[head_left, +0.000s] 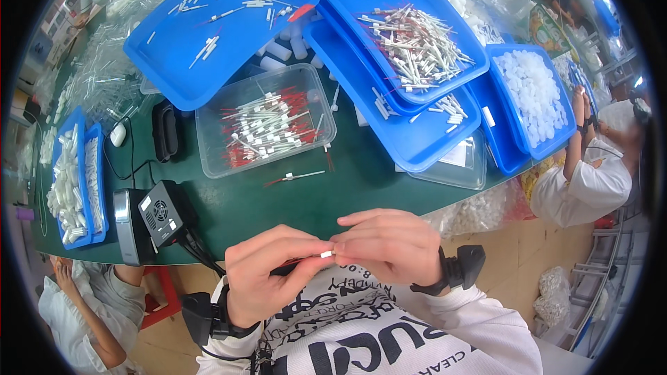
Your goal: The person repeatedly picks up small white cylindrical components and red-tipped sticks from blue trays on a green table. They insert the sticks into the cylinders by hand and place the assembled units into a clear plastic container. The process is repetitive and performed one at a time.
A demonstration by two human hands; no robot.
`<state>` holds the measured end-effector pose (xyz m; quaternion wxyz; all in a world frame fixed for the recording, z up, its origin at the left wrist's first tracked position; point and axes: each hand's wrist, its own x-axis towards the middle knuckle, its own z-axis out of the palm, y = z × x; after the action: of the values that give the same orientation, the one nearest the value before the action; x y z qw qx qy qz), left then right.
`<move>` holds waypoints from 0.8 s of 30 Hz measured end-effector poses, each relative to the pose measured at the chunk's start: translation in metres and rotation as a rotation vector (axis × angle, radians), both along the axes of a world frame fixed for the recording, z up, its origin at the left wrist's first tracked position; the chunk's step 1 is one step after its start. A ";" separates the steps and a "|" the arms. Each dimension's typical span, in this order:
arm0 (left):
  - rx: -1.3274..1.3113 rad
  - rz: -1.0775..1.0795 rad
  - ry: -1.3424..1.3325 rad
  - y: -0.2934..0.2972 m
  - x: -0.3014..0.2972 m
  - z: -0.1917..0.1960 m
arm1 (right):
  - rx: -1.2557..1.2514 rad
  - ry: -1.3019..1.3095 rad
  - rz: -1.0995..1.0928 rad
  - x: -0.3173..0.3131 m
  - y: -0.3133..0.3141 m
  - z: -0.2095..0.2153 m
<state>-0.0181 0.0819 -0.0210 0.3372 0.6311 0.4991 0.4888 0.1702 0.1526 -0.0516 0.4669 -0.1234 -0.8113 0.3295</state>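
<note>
1. left hand (267,274) and right hand (389,243) pinch a small white piece (325,255), fingers closed, near the chest.
2. green table (278,201) carries blue trays (208,35) and a clear tub (264,121).
3. tan floor (514,257) beneath.

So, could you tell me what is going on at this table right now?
A person seated at a green table holds a small white piece between the fingertips of both hands, with a thin red-and-dark stick running back into the left hand. The right hand pinches the piece from the other side. Ahead, a clear tub holds many red-and-white sticks, and blue trays hold more sticks and white parts. One loose stick lies on the table.
</note>
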 end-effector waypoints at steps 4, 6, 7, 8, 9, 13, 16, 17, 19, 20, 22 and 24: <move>0.043 0.060 -0.020 -0.003 -0.003 -0.002 | -0.097 -0.138 -0.001 0.013 0.012 0.021; 0.029 0.074 -0.026 -0.003 -0.003 -0.004 | -0.248 -0.043 -0.106 0.014 0.008 0.020; 0.022 0.082 -0.029 -0.003 -0.003 -0.005 | -0.260 -0.056 -0.123 0.015 0.007 0.020; 0.017 0.073 -0.037 -0.001 0.000 -0.006 | -0.224 -0.098 -0.108 0.015 0.005 0.014; 0.012 0.065 -0.045 0.003 0.005 -0.008 | -0.188 -0.141 -0.092 0.015 0.003 0.005; -0.016 -0.012 0.003 0.008 0.004 -0.019 | -0.127 -0.202 -0.086 0.013 0.011 0.004; -0.094 0.034 0.068 0.021 0.002 -0.014 | -0.085 -0.374 -0.198 0.021 0.030 0.017; -0.119 0.054 0.196 0.026 -0.002 -0.015 | -0.077 -0.449 -0.326 0.027 0.042 0.024; 0.007 0.152 0.534 0.032 -0.016 -0.033 | -0.181 -0.442 -0.600 0.029 0.074 0.031; 0.004 0.196 0.647 0.034 -0.019 -0.040 | -0.194 -0.438 -0.661 0.030 0.091 0.035; 0.030 0.213 0.781 0.037 -0.020 -0.046 | 0.034 -0.467 -0.766 0.033 0.125 0.025; 0.062 0.233 0.877 0.042 -0.020 -0.057 | 0.210 -0.427 -0.828 0.036 0.145 0.011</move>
<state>-0.0383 0.1239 -0.0785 0.0174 0.7281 0.6474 0.2247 0.2060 0.2974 -0.0406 0.3918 -0.4533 -0.8006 -0.0006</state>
